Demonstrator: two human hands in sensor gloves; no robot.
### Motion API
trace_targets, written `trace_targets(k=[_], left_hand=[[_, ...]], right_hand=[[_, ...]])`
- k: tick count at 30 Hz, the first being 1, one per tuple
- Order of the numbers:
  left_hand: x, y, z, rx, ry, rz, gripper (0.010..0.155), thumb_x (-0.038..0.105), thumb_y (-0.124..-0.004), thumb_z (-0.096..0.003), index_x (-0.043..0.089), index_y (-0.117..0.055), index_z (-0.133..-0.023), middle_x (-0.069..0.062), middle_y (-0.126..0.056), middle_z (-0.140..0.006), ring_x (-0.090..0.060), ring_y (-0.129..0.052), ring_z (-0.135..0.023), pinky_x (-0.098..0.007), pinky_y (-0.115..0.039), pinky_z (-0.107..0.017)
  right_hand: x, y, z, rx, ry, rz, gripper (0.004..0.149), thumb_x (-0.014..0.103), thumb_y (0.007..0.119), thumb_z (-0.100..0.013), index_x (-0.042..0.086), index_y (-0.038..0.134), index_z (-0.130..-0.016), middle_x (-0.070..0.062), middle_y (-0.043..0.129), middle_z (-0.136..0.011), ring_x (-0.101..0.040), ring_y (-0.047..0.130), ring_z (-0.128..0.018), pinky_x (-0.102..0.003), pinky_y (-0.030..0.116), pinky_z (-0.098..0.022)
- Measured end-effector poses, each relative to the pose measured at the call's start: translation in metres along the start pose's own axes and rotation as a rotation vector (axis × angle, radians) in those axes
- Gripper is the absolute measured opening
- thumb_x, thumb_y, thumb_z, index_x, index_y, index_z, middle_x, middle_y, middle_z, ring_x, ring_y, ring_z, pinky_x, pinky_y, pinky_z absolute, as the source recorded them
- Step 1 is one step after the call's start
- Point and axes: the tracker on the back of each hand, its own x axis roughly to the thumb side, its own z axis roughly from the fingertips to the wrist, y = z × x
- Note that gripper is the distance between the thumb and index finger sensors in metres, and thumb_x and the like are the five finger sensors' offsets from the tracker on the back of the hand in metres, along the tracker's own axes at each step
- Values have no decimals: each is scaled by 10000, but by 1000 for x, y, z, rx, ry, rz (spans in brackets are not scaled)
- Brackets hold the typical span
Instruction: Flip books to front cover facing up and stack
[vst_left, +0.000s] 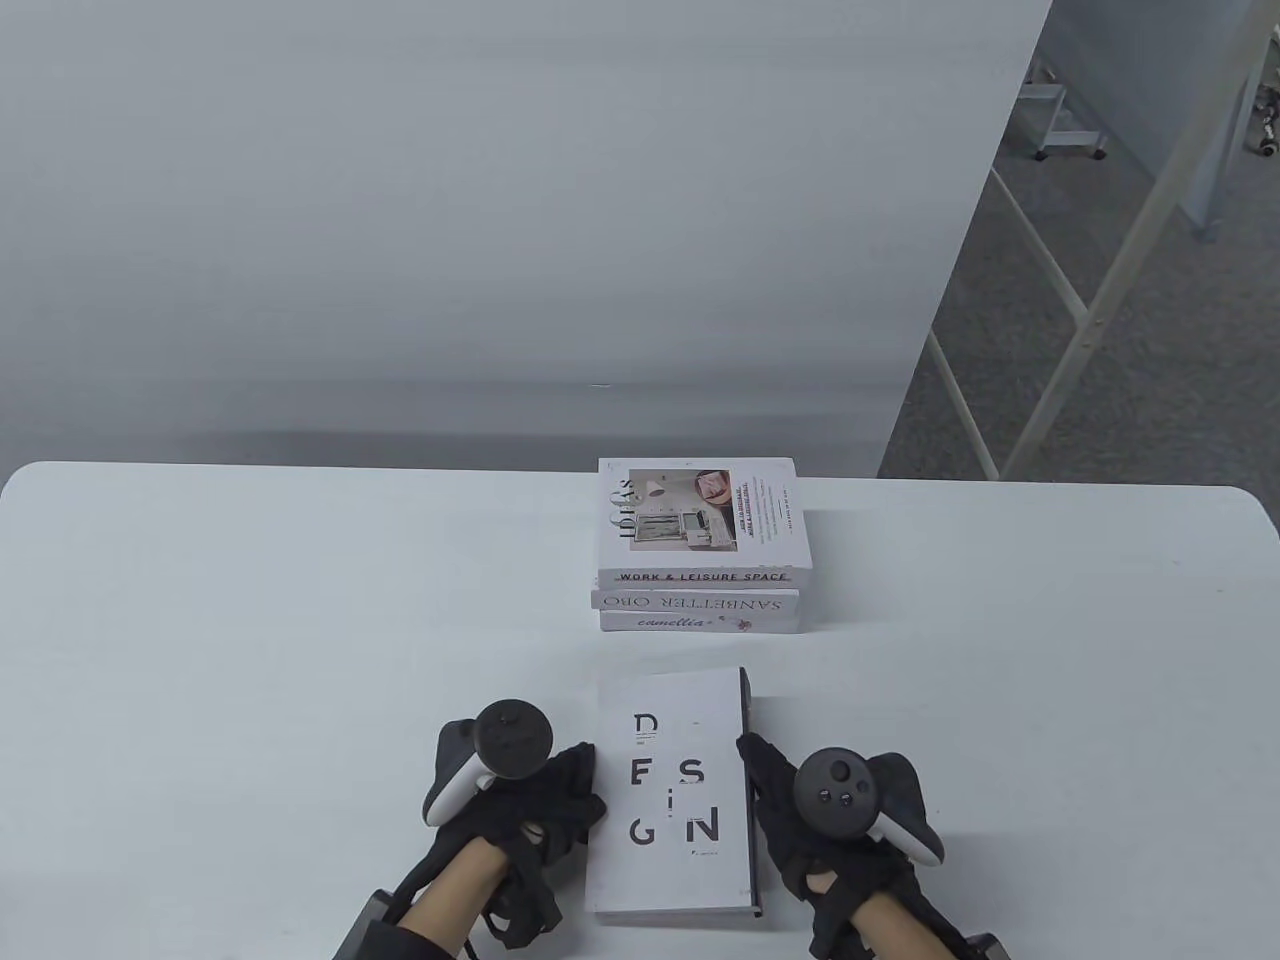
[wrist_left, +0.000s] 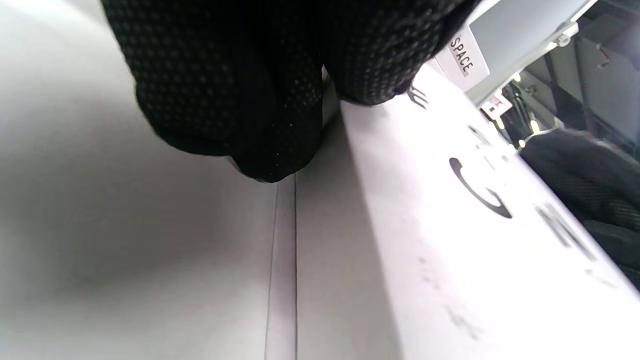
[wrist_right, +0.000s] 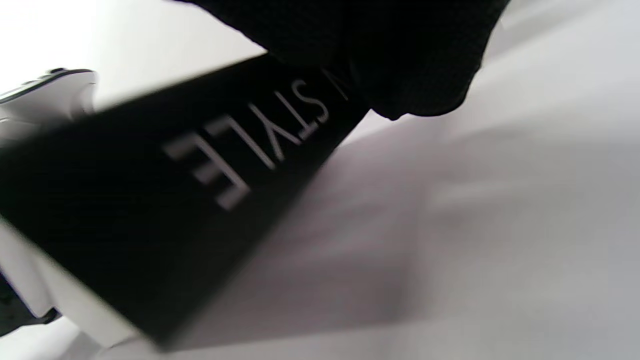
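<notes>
A white book with "DESIGN" on its cover (vst_left: 672, 790) lies cover up near the table's front edge. My left hand (vst_left: 572, 800) holds its left edge; the gloved fingers (wrist_left: 240, 100) sit against that edge in the left wrist view, next to the cover (wrist_left: 450, 225). My right hand (vst_left: 768, 790) holds the right edge, along the black spine. In the right wrist view the fingers (wrist_right: 400, 60) touch the black spine lettered "STYLE" (wrist_right: 175, 190). A stack of three white books (vst_left: 698, 600) stands just behind, with the "WORK & LEISURE SPACE" book (vst_left: 700, 515) on top, cover up.
The white table (vst_left: 250, 650) extends left and right of the books. A grey wall panel rises behind the table's far edge. A white metal frame (vst_left: 1090, 320) and grey floor lie beyond the back right. The stack's top book also shows in the left wrist view (wrist_left: 462, 55).
</notes>
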Motion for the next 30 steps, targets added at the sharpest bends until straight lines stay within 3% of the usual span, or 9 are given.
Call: trace_targets(k=[2, 8, 15, 19, 24, 30], left_hand=[[-1, 1, 0, -6, 4, 0, 676, 270, -775, -432, -52, -547, -980, -207, -798, -863, -212, -1077, -538, -282, -950, -338], [-2, 3, 3, -15, 16, -27, 669, 272, -786, -426, -39, -568, -977, -189, -815, -856, -195, -1093, -509, -277, -954, -318], [2, 2, 3, -6, 11, -116, 634, 301, -807, -420, 17, -641, -961, -140, -865, -824, -176, -1106, -476, -272, -958, -294], [7, 3, 2, 2, -19, -219, 611, 332, -810, -424, 56, -675, -953, -110, -893, -810, -166, -1111, -475, -278, -959, -298], [16, 9, 6, -33, -76, -335, 723, 434, -850, -393, 64, -642, -979, -127, -864, -849, -225, -1093, -547, -329, -949, -351], [49, 49, 34, 145, -109, -666, 848, 549, -847, -359, 88, -584, -1021, -124, -810, -918, -290, -1037, -682, -397, -908, -457]], right_hand=[[10, 0, 5, -60, -63, 81, 578, 145, 699, -525, 205, 458, -1047, -273, 564, -1023, -386, 805, -885, -441, 781, -618], [23, 3, 10, -104, -207, 150, 655, 123, 696, -515, 356, 368, -1033, -236, 378, -1084, -428, 592, -981, -525, 645, -681], [33, 9, 14, -114, -330, 258, 802, 114, 758, -499, 397, 212, -1015, -256, 190, -1099, -507, 354, -1020, -629, 459, -703], [40, 6, 15, -175, -374, 302, 724, 231, 796, -498, 390, 331, -1029, -283, 224, -1104, -537, 379, -1009, -637, 451, -698], [33, 2, 16, -191, -376, 200, 707, 216, 856, -436, 360, 445, -994, -310, 294, -1084, -549, 456, -973, -633, 522, -661], [10, -13, 15, -241, -245, 20, 699, 245, 858, -427, 325, 450, -988, -342, 400, -1059, -564, 601, -923, -615, 621, -632]])
